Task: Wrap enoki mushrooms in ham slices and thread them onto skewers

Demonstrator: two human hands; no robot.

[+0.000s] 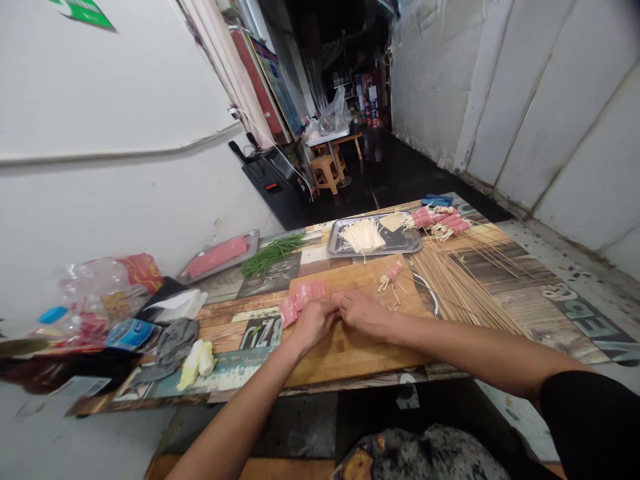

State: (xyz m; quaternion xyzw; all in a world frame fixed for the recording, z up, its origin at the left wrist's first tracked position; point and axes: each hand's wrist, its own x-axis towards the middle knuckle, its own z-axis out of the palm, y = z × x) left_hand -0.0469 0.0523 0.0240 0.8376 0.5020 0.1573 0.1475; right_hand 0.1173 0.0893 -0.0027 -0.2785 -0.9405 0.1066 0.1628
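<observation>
My left hand (pixel 314 325) and my right hand (pixel 363 311) meet over the middle of a wooden cutting board (pixel 360 350). Their fingers are bent and pinched together on a thin pink meat slice (pixel 337 298), mostly hidden beneath them. Just left of my left hand, more pink meat slices (pixel 302 297) lie overlapping on the board's edge. A finished meat roll (pixel 393 272) with pale enoki ends rests at the board's upper right, with a few loose strands below it.
A metal tray (pixel 334 248) holds enoki mushrooms (pixel 363 235); skewered meat rolls (pixel 440 219) lie at its right end. Bamboo skewers (pixel 465 287) spread to the right. Leftward are green chives (pixel 273 255), a meat tray (pixel 220 257), cabbage leaves (pixel 197 363), a grey cloth (pixel 175 343) and plastic bottles (pixel 95 287).
</observation>
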